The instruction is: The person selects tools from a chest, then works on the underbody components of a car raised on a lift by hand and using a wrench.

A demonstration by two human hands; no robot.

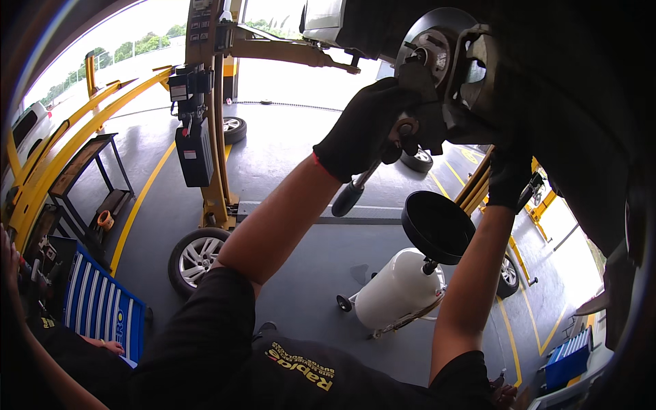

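Note:
My left hand, in a black glove, is raised beside the wheel hub, its fingers curled round a tool. The tool's metal shaft and black handle slant down below the fingers; its upper end is partly hidden. Just beyond is a brake disc with bare wheel studs, and a brake caliper sits at its right. A dark suspension part lies against my fingers. My right hand, also black-gloved, reaches up into shadow under the vehicle; its fingers are hidden. A dark metallic item shows beside its wrist.
A white drain tank with a wide black funnel stands below my arms. A wheel lies near the yellow lift post. At left are a blue tool cabinet, a metal cart and another person's hand.

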